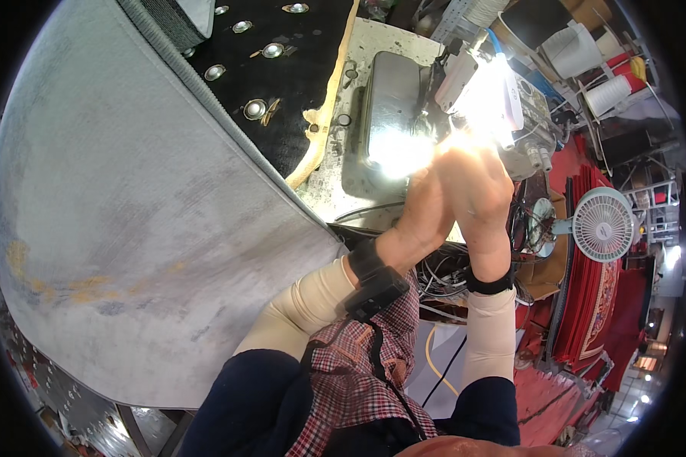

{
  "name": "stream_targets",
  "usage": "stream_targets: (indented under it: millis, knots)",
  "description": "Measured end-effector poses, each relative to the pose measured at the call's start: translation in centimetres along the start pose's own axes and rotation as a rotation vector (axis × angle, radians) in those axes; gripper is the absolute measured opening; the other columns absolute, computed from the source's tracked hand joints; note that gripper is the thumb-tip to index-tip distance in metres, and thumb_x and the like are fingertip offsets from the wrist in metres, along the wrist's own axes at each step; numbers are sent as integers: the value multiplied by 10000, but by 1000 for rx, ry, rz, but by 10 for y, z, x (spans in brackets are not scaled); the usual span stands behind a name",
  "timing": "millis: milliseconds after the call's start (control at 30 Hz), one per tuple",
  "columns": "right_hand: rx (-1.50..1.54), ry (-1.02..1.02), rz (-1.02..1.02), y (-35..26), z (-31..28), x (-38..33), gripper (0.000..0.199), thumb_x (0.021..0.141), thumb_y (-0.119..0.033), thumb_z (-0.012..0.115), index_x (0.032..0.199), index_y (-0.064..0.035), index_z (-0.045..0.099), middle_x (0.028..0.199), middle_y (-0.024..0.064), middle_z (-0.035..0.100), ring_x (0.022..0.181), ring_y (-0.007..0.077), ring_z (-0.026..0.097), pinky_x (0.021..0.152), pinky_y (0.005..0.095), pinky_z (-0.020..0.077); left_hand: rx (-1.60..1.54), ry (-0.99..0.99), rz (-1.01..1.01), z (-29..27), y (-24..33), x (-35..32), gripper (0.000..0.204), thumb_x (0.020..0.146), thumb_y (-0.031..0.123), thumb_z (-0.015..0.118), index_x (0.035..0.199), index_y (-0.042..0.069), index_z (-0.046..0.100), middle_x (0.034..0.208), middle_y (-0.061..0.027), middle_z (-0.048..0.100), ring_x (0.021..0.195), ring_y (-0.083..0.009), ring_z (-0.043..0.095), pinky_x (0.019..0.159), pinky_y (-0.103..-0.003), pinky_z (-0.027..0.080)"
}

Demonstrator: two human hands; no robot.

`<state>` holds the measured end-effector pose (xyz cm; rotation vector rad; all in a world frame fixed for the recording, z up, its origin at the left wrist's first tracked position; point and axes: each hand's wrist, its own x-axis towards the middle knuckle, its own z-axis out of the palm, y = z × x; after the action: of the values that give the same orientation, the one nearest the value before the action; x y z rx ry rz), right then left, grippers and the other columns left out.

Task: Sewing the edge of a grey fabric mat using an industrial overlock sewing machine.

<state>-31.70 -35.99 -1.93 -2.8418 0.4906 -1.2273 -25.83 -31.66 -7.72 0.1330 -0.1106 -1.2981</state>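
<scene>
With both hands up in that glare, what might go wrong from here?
Glare washes out the fingertips of the left hand and right hand at the sewing machine, so a misplaced finger might go unnoticed.

The tangle of cables shows between the forearms; if it is within reach, the right wrist's black strap could snag it.

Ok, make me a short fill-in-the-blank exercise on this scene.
The fan stands to the ____ of the right hand.
The big grey sheet lies to the ____ of the left hand.
The right hand's wristband is ____.
The pile beside the fan is mostly ____.
Missing words: right; left; black; red.
</scene>
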Motion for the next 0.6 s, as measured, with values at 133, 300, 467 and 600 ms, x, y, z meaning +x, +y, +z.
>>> stream_targets:
  millis: [133, 300, 467, 600]
  knots:
    - [12, 36, 25, 0, 3, 0, 230, 678, 56, 625, 901, -5, 624, 851, 143, 615, 736, 299, 611, 650, 332, 503, 57, 56, 19, 4, 6, -3, 245, 988, 229, 369, 1111, 48, 480, 1006, -41, 564, 916, -121, 568, 821, -279, 474]
    - [187, 121, 151, -9, 0, 0, 109, 740, 73, 636, 829, 16, 610, 765, 128, 619, 688, 245, 617, 615, 283, 491, 128, 176, 36, 19, 17, -9, 247, 988, 160, 315, 1125, 27, 471, 988, -72, 571, 845, -134, 596, 774, -277, 493]
    - [354, 98, 347, -19, -12, -8, 82, 767, 75, 639, 833, 32, 616, 765, 100, 633, 663, 126, 621, 573, 219, 461, 127, 88, 154, 0, 10, -5, 241, 973, 119, 358, 1146, -9, 465, 979, -67, 572, 861, -133, 588, 786, -261, 491]
    - [556, 145, 479, -31, -24, -21, 60, 803, 61, 625, 859, 39, 622, 789, 85, 635, 698, 128, 643, 597, 211, 475, 375, 37, 322, 1, 16, -11, 270, 940, 56, 457, 1191, -41, 456, 994, -78, 587, 899, -130, 580, 833, -248, 465]
